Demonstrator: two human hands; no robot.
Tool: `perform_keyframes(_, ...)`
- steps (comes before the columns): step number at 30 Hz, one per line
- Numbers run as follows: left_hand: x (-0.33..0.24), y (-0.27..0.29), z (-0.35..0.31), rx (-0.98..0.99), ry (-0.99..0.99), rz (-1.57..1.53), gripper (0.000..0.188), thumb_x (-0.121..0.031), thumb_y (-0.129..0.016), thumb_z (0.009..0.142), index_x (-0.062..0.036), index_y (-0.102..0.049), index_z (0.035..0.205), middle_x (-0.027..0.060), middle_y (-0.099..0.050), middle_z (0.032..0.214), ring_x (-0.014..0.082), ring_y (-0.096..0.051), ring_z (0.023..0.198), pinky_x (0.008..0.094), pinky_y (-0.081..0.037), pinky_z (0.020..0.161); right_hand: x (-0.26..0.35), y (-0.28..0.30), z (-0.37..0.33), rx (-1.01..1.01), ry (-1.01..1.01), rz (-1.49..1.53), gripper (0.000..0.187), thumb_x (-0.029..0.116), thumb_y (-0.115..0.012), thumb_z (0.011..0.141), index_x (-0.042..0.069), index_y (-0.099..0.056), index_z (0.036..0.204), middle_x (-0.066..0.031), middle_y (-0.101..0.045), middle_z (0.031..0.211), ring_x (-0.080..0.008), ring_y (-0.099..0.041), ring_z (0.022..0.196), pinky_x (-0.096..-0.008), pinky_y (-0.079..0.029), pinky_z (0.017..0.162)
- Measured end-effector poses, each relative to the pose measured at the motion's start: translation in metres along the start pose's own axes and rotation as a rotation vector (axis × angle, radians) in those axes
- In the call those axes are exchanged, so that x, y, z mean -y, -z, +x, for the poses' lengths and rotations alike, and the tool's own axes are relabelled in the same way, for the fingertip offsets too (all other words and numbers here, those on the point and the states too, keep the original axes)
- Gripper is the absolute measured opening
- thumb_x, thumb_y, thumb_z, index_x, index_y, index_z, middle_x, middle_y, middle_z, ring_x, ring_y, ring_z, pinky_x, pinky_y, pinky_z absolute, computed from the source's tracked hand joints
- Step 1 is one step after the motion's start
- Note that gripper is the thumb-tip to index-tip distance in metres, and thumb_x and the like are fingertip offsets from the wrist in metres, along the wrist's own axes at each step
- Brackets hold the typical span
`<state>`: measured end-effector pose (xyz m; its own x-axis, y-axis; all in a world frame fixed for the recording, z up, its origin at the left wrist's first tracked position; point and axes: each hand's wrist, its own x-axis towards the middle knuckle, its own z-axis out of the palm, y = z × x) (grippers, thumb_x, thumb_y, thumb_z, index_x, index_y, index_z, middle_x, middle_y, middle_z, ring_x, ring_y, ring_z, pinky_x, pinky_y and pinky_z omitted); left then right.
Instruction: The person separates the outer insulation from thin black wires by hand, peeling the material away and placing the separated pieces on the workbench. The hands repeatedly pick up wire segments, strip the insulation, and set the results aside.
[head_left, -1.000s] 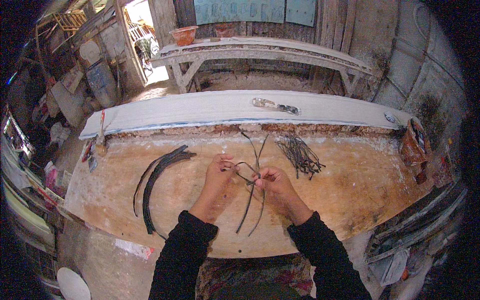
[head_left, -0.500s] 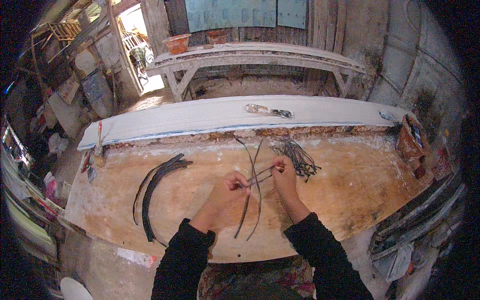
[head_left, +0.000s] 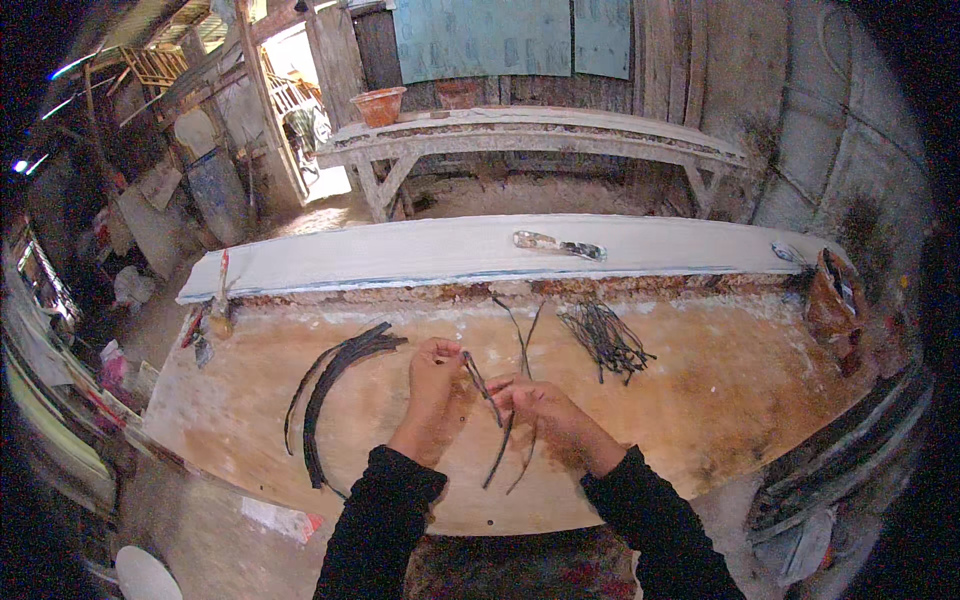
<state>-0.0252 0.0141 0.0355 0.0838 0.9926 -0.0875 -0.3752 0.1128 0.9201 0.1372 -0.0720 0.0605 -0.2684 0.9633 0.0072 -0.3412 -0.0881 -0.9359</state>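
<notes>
My left hand (head_left: 434, 385) is closed, its fingertips pinching the upper end of a short dark strip (head_left: 481, 387). My right hand (head_left: 538, 402) reaches in from the right, fingers closed at the strip's lower part. Two long thin dark strips (head_left: 525, 330) lie crossed on the wooden board (head_left: 240, 430), partly hidden under my right hand. To the left a curved bundle of black strips (head_left: 325, 400) rests on the board, with a single strip beside it. Right of my hands lies a pile of thin looped dark strips (head_left: 608, 342).
Beyond the board runs a white-coated ledge (head_left: 400, 250) carrying a scraper (head_left: 558, 246). A brush (head_left: 221, 310) stands at its left end, an orange-brown container (head_left: 835, 295) at its right. Farther back is a bench (head_left: 540, 130) with a terracotta-coloured bowl (head_left: 379, 106).
The short strip has swung from nearly level to a steep slant. My right hand has come down and left; my left hand has risen slightly. The whole view has shifted a little.
</notes>
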Motion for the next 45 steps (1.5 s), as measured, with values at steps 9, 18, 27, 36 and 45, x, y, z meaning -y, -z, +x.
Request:
perform_keyframes(9,0.009,-0.003,-0.003,0.196,-0.041,-0.010,0.027,0.002,-0.052,0.083,-0.0100,-0.041,0.105,0.0027,-0.050,0.085,0.0157,-0.054,0.071,0.0314,-0.050,0.062,0.002,0.012,0.003,-0.141,0.085,-0.099,0.006,0.006,-0.065,0.077,0.003,-0.061,0.080,-0.0049,-0.060,0.092,-0.0131,-0.056,0.084,-0.0269,-0.043,0.076)
perform_keyframes(18,-0.002,-0.023,-0.035,0.651,-0.032,0.038,0.034,0.001,-0.064,0.077,-0.0071,-0.045,0.103,0.0029,-0.057,0.083,0.0094,-0.057,0.078,0.0229,-0.046,0.070,-0.027,0.059,0.029,-0.733,0.321,-0.831,0.014,0.008,-0.067,0.074,0.004,-0.054,0.076,-0.0017,-0.054,0.068,-0.0123,-0.050,0.061,-0.0264,-0.041,0.057)
perform_keyframes(27,0.009,-0.014,-0.032,0.518,-0.242,0.350,0.014,-0.001,-0.064,0.077,-0.0077,-0.053,0.082,0.0003,-0.057,0.074,0.0061,-0.054,0.067,0.0215,-0.043,0.060,-0.016,0.052,0.032,-0.876,0.595,-1.049,0.017,0.006,-0.065,0.072,0.002,-0.059,0.088,-0.0096,-0.055,0.073,-0.0232,-0.055,0.075,-0.0293,-0.042,0.072)
perform_keyframes(36,-0.011,0.006,0.003,-0.103,-0.446,0.772,0.006,-0.005,-0.065,0.075,-0.0028,-0.061,0.078,0.0029,-0.062,0.070,0.0077,-0.053,0.059,0.0224,-0.040,0.051,-0.021,0.027,0.018,-0.284,0.015,-0.156,0.012,0.009,-0.065,0.077,0.002,-0.061,0.086,-0.0011,-0.060,0.082,-0.0122,-0.055,0.078,-0.0280,-0.043,0.073)
perform_keyframes(45,0.023,0.016,0.018,0.065,-0.241,0.315,0.005,-0.006,-0.061,0.080,-0.0029,-0.061,0.083,0.0036,-0.063,0.073,0.0084,-0.053,0.060,0.0242,-0.042,0.052,-0.006,0.001,0.002,-0.111,-0.025,-0.184,0.009,0.009,-0.066,0.076,0.005,-0.060,0.081,0.0011,-0.059,0.080,-0.0096,-0.053,0.076,-0.0238,-0.042,0.068)
